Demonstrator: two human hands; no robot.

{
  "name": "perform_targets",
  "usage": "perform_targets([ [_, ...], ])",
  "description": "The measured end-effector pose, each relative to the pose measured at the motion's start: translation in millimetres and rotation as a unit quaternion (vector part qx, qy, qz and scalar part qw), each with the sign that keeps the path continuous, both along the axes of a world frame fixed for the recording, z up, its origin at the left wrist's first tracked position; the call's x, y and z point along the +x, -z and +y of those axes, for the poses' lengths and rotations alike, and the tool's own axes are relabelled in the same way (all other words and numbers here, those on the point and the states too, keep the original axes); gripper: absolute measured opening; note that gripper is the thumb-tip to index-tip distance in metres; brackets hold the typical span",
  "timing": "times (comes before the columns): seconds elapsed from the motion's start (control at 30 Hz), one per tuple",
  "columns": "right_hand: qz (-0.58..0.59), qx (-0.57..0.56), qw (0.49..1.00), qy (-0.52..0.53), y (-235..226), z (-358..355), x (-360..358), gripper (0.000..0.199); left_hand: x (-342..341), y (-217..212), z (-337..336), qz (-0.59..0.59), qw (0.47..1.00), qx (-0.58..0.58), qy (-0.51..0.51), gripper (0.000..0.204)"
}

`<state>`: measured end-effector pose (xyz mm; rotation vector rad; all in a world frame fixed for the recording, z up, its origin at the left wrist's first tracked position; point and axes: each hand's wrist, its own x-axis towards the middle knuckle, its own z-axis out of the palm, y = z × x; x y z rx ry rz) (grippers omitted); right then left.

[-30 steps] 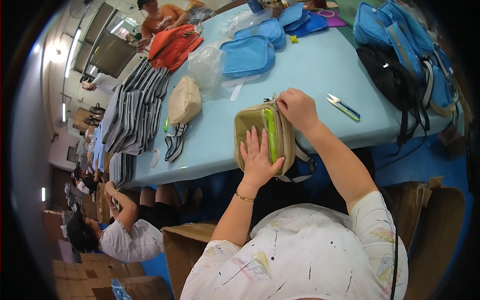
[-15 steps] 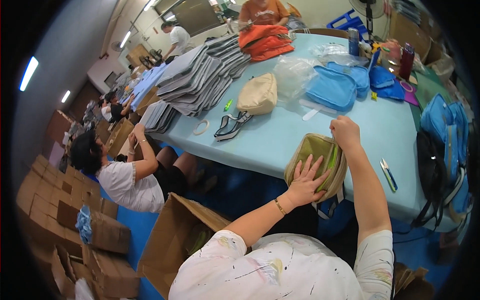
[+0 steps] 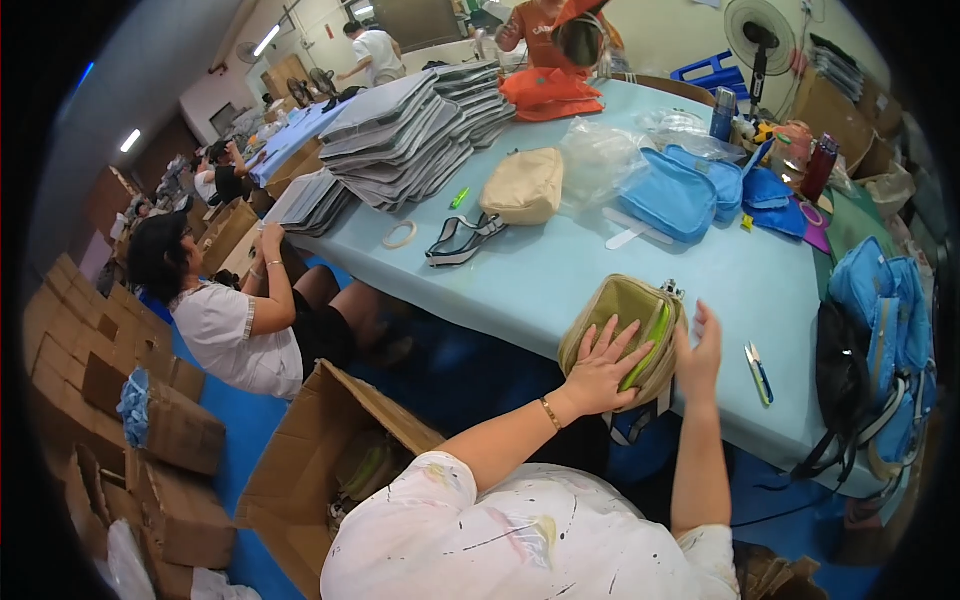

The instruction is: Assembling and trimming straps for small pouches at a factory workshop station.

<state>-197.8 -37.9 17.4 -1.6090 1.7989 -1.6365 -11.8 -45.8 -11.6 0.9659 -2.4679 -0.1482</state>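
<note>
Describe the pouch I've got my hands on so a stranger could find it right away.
On the long light-blue table, look at the near edge. The olive-green pouch sits there between the left hand and right hand. Unlike the beige pouch farther back, it has a bright green zipper.

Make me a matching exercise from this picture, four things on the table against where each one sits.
Things:
1. olive green zip pouch
2. beige fabric pouch
3. small blue-handled snips
4. roll of clear tape

Places:
A. beside the grey stacked bags
B. under the left hand
C. right of the right hand
D. mid-table, by the clear plastic bag

Pairs: 1-B, 2-D, 3-C, 4-A
</note>
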Motion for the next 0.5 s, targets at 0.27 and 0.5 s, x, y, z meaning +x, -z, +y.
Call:
perform_targets([
  [0.27, -0.304, 0.025, 0.951, -0.06, 12.2, 52.7, 36.8, 0.063, 3.4, -3.5, 7.6, 0.073, 0.997, 0.031, 0.022, 0.094],
  [0.5, -0.487, -0.031, 0.869, -0.086, -25.4, 73.4, 42.7, 0.049, 0.6, -45.7, 72.3, 0.157, 0.968, 0.144, 0.129, 0.088],
])
